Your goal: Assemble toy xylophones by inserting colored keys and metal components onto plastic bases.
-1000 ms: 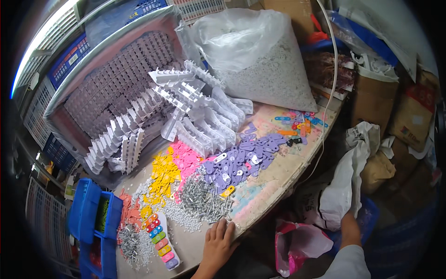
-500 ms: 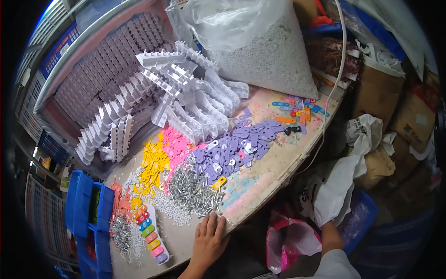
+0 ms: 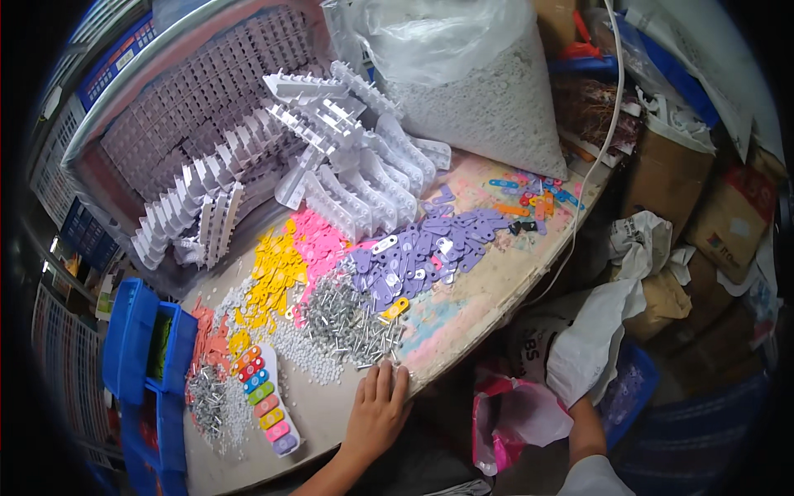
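My left hand (image 3: 379,416) lies on the table's near edge with its fingers stretched out, just below a heap of silver metal pins (image 3: 351,322). Nothing is held in it. Left of it lies a white plastic strip with a row of colourful tabs (image 3: 269,401). My right hand (image 3: 585,420) is off the table, lower right, reaching into or behind a white plastic sack (image 3: 587,339); its fingers are hidden there. Beyond the pins are piles of purple flat pieces (image 3: 413,256), pink pieces (image 3: 318,240) and yellow pieces (image 3: 269,277).
White moulded strips (image 3: 364,182) are stacked at the back beside a large lined crate (image 3: 78,165) full of them. A clear bag of small white parts (image 3: 488,116) stands behind. Blue bins (image 3: 132,339) sit left; a pink bag (image 3: 504,422) and cartons (image 3: 662,178) are right.
The view has shifted slightly. My left hand stays on the table edge with its fingers a little more spread. My right hand remains at the white sack.
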Demonstrator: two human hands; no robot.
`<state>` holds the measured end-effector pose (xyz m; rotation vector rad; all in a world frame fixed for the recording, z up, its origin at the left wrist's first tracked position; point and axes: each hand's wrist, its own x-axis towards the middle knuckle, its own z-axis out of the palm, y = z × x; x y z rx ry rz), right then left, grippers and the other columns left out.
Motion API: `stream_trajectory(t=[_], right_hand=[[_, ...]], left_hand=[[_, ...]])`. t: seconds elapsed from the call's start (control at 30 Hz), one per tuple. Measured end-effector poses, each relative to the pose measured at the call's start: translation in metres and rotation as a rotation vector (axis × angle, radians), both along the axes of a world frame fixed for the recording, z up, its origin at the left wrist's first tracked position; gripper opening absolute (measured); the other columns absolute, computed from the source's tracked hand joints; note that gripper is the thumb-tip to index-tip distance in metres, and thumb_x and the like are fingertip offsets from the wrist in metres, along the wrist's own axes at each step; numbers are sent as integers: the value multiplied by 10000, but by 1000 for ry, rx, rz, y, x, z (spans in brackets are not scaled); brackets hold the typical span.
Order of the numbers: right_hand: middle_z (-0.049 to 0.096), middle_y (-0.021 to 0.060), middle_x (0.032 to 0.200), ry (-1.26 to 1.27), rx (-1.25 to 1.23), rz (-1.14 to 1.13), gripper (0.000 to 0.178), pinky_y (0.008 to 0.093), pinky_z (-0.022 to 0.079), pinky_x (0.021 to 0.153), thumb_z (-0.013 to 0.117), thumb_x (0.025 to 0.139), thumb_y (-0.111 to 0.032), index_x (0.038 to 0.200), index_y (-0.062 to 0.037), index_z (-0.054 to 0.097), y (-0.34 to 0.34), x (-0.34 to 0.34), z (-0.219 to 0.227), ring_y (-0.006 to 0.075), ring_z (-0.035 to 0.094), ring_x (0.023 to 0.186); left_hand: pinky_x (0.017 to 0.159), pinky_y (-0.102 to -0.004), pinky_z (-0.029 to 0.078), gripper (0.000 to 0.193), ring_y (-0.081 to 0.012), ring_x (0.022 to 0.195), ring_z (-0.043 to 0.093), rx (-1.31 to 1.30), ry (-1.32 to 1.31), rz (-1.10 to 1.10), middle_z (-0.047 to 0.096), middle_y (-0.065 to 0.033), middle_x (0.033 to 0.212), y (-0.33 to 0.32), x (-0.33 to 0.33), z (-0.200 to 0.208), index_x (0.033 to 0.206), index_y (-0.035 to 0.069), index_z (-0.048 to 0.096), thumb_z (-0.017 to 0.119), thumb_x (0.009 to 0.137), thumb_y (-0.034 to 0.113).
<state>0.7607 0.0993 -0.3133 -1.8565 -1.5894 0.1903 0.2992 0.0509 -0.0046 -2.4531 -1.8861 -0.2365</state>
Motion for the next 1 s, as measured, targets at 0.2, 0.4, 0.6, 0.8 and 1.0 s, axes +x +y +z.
stream_trajectory(t=[0.2,0.4,0.6,0.8,1.0], right_hand=[[594,117,1295,690,-135,-59,520,453,428,1050,495,986,-366,1415,-73,502,-16,46,6,306,565,1192],[579,103,1348,1392,-298,-91,535,439,417,1081,493,993,-392,1426,-76,491,-16,82,16,293,552,1236],[593,80,1345,1490,-227,-214,521,452,427,1070,509,1000,-407,1414,-90,493,-45,120,38,298,553,1246],[644,50,1272,1486,-207,-325,616,525,489,820,466,947,-662,1355,-206,535,-53,100,95,264,629,1093],[655,23,1186,1573,8,-439,477,392,510,694,476,976,-579,1290,-225,539,-102,76,127,223,643,973]], left_hand=[[1082,-484,350,717,-413,1330,402,36,-20,-2,418,-243,1434,-3,-2,-3,1433,37,419,735,831,263],[1087,-475,358,694,-410,1324,417,58,6,-24,437,-248,1426,-7,-3,-3,1433,23,415,716,849,247],[1092,-483,358,722,-425,1319,426,81,-21,-63,427,-259,1438,-3,-2,-14,1437,14,412,732,836,251],[1094,-497,353,763,-436,1330,412,109,-70,-15,423,-263,1448,-4,-5,-3,1445,7,405,761,807,230],[1097,-490,353,771,-425,1326,418,111,-44,-37,426,-257,1453,-3,2,-5,1440,4,413,770,788,211]])
